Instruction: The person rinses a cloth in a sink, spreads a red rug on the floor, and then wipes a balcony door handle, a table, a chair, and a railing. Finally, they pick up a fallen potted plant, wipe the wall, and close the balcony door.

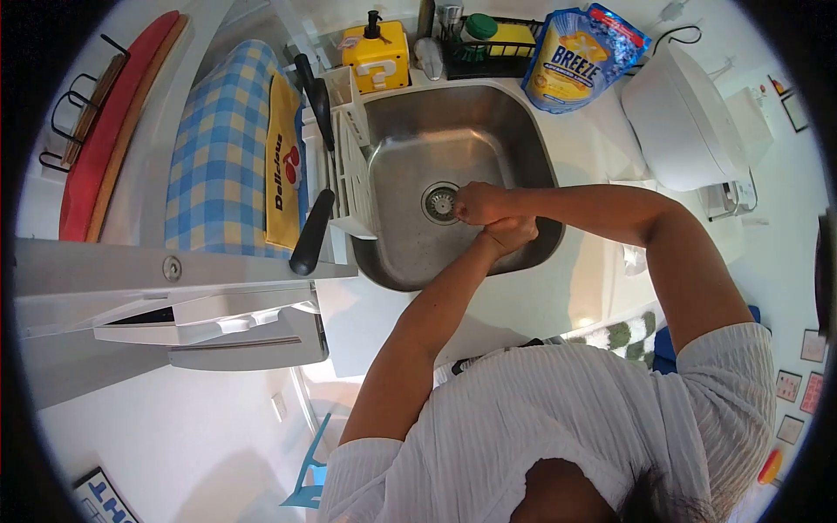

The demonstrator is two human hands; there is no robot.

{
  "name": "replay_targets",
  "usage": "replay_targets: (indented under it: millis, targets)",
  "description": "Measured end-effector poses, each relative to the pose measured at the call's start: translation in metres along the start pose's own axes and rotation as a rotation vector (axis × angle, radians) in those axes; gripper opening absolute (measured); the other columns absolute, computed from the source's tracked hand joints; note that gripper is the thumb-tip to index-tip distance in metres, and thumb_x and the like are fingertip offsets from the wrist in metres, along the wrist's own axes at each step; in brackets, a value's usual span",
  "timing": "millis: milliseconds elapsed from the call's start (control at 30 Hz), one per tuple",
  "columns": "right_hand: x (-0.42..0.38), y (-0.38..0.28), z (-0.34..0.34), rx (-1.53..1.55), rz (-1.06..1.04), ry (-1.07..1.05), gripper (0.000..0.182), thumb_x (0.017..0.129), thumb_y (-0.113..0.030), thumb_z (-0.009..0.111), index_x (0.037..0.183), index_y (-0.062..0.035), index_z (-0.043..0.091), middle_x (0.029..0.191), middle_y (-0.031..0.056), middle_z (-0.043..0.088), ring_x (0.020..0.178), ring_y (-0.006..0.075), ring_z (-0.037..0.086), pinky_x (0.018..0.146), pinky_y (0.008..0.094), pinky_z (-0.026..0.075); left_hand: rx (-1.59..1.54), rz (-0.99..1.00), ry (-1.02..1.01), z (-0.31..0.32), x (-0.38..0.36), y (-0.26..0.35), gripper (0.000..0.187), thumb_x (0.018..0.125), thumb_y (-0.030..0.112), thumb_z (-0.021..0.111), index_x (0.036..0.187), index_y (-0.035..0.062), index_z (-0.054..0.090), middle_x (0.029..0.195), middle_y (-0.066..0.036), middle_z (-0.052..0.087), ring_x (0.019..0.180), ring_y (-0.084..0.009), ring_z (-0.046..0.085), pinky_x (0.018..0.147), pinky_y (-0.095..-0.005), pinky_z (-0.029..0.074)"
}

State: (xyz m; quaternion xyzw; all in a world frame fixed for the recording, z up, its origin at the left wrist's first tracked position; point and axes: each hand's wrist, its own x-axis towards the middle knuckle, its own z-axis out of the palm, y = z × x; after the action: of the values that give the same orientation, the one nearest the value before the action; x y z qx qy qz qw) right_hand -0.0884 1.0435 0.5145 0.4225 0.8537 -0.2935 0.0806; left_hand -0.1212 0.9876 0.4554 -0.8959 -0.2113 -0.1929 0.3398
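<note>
Both hands are over the stainless steel sink (414, 248), near its drain (441, 203). My right hand (479, 203) is closed in a fist, its knuckles beside the drain in the picture. Just below and touching it or nearly so, my left hand (513, 234) is closed too, with the wrist bent. Whatever the fingers of either hand hold, if anything, is hidden. No water stream shows in the basin.
White dish rack (353, 166) with black-handled utensils (312, 234) borders the sink's left. Behind stand a yellow soap dispenser (377, 57), a black caddy (462, 65) and a blue Breeze pouch (575, 65). A white rounded container (684, 118) is at right.
</note>
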Motion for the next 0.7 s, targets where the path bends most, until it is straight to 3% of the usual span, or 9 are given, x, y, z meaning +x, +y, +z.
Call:
replay_targets:
  millis: [67, 167, 233, 267, 333, 467, 533, 633, 700]
  targets:
    - [-0.001, -0.006, -0.003, -0.142, -0.028, -0.015, 0.011, 0.071, -0.012, 0.055, 0.071, -0.0050, 0.063, 0.075, 0.0102, 0.066, 0.067, 0.0307, 0.062, 0.060, 0.0419, 0.048, 0.031, 0.051, -0.029, -0.003, 0.001, -0.001, 0.012, 0.063, 0.020, 0.060, 0.060, 0.0100, 0.066, 0.074, -0.009, 0.064, 0.066, -0.0193, 0.060, 0.052, -0.0367, 0.050]
    - [0.004, -0.001, 0.011, -0.079, 0.060, 0.028, 0.012, 0.070, -0.013, 0.055, 0.074, -0.0073, 0.065, 0.080, 0.0069, 0.067, 0.075, 0.0297, 0.063, 0.063, 0.0417, 0.049, -0.043, 0.134, -0.349, 0.003, 0.003, 0.003, 0.012, 0.067, 0.020, 0.059, 0.070, 0.0114, 0.067, 0.080, -0.008, 0.064, 0.071, -0.0177, 0.061, 0.057, -0.0358, 0.050]
    - [-0.001, -0.012, 0.009, -0.097, 0.095, 0.036, 0.011, 0.070, -0.013, 0.056, 0.074, -0.0086, 0.065, 0.079, 0.0072, 0.067, 0.076, 0.0291, 0.064, 0.063, 0.0428, 0.049, -0.393, -0.126, 0.037, 0.037, -0.010, 0.020, 0.018, 0.073, 0.022, 0.057, 0.085, 0.0118, 0.066, 0.091, -0.007, 0.064, 0.084, -0.0162, 0.060, 0.067, -0.0374, 0.049]
    - [-0.002, -0.017, 0.006, -0.119, 0.117, 0.034, 0.011, 0.069, -0.014, 0.056, 0.074, -0.0099, 0.066, 0.078, 0.0074, 0.066, 0.077, 0.0285, 0.064, 0.064, 0.0438, 0.049, -0.393, -0.113, 0.049, 0.048, -0.014, 0.025, 0.018, 0.073, 0.022, 0.057, 0.085, 0.0118, 0.066, 0.091, -0.007, 0.064, 0.084, -0.0162, 0.060, 0.067, -0.0374, 0.049]
    - [0.012, -0.003, 0.026, -0.175, 0.098, 0.055, 0.009, 0.071, -0.016, 0.056, 0.070, -0.0108, 0.064, 0.073, 0.0070, 0.064, 0.073, 0.0272, 0.063, 0.063, 0.0427, 0.048, -0.703, -0.424, -0.073, 0.060, -0.015, 0.029, 0.021, 0.078, 0.026, 0.054, 0.093, 0.0129, 0.062, 0.092, -0.008, 0.061, 0.090, -0.0198, 0.057, 0.075, -0.0383, 0.046]
    - [0.013, -0.001, 0.033, -0.245, 0.133, 0.052, 0.009, 0.073, -0.017, 0.056, 0.069, -0.0114, 0.061, 0.071, 0.0071, 0.062, 0.070, 0.0258, 0.061, 0.063, 0.0413, 0.048, -0.366, -0.202, -0.056, 0.016, -0.014, 0.004, 0.018, 0.082, 0.029, 0.052, 0.084, 0.0123, 0.059, 0.098, -0.010, 0.057, 0.093, -0.0257, 0.053, 0.075, -0.0430, 0.043]
    - [0.015, -0.008, 0.033, -0.240, 0.157, 0.061, 0.008, 0.073, -0.017, 0.056, 0.071, -0.0113, 0.061, 0.072, 0.0074, 0.061, 0.071, 0.0257, 0.061, 0.063, 0.0411, 0.048, -0.235, -0.227, -0.404, -0.001, -0.009, -0.003, 0.017, 0.082, 0.029, 0.051, 0.080, 0.0136, 0.058, 0.091, -0.009, 0.055, 0.088, -0.0252, 0.052, 0.075, -0.0411, 0.042]
    - [0.016, -0.012, 0.036, -0.217, 0.180, 0.080, 0.007, 0.072, -0.016, 0.057, 0.074, -0.0110, 0.061, 0.074, 0.0079, 0.061, 0.072, 0.0255, 0.061, 0.064, 0.0408, 0.048, -0.231, -0.114, -0.530, -0.004, -0.004, -0.010, 0.019, 0.083, 0.031, 0.051, 0.076, 0.0145, 0.057, 0.082, -0.007, 0.052, 0.086, -0.0210, 0.052, 0.072, -0.0363, 0.042]
    - [0.014, -0.013, 0.038, -0.202, 0.198, 0.097, 0.007, 0.072, -0.016, 0.058, 0.076, -0.0109, 0.061, 0.075, 0.0082, 0.061, 0.073, 0.0254, 0.061, 0.064, 0.0407, 0.048, -0.191, -0.021, -0.371, 0.058, -0.032, 0.009, 0.017, 0.078, 0.025, 0.056, 0.083, 0.0095, 0.059, 0.083, -0.003, 0.051, 0.080, -0.0191, 0.050, 0.071, -0.0346, 0.042]
